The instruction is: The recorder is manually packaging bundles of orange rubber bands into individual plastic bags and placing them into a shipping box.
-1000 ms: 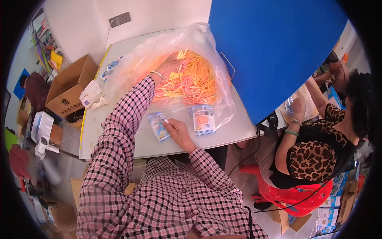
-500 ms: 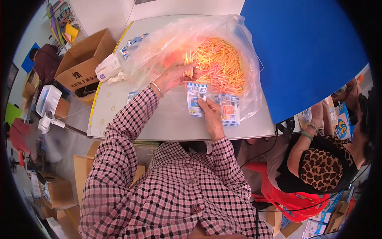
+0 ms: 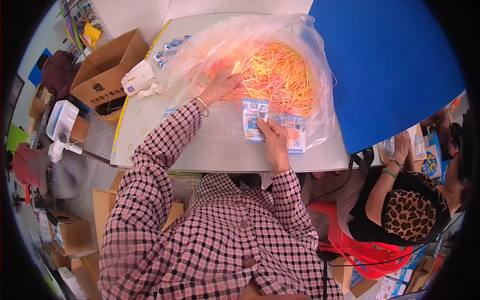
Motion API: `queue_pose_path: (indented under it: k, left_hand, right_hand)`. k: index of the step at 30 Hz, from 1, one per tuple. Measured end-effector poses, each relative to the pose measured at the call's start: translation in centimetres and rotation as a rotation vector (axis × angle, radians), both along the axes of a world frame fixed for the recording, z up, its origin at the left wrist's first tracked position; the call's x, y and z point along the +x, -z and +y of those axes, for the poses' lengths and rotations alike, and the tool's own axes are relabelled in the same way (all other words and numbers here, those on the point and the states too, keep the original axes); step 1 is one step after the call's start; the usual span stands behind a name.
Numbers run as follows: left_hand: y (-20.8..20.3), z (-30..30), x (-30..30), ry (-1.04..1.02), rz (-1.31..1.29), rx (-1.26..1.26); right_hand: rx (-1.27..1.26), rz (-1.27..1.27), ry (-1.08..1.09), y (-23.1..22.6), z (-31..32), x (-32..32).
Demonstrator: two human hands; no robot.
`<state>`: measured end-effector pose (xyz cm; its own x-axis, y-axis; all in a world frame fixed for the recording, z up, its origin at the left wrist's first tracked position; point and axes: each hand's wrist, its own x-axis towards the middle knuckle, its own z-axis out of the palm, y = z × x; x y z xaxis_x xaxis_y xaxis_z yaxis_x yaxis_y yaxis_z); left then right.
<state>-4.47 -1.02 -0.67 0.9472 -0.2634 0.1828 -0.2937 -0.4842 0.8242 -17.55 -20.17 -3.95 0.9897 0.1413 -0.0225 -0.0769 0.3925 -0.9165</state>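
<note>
The right hand (image 3: 274,139) pinches a blue-white packet (image 3: 252,114) sideways, apparently leaving its top unobstructed; the left hand (image 3: 219,86) pinches sticks (image 3: 236,67) inside the bag (image 3: 324,95).

I can't see all of the held packet (image 3: 250,119) because the right hand (image 3: 275,140) covers some. The top edge cuts off the big blue board (image 3: 382,70).

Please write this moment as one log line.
left hand: at sticks in plastic bag; right hand: holds blue-white packet; nearby: another packet
</note>
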Motion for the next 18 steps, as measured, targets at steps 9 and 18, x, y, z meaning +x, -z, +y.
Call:
queue_pose_path:
  k: [9, 18]
  left_hand:
    - [0.8, 1.0, 0.5, -0.075, -0.120, 0.088]
    - [-1.9, -0.2, -2.0, 0.055, 0.230, -0.412]
  right_hand:
    - [-0.022, -0.007, -0.018, 0.7, -0.4, 0.3]
    - [-0.072, 0.028, -0.041, 0.4, -0.9, 0.1]
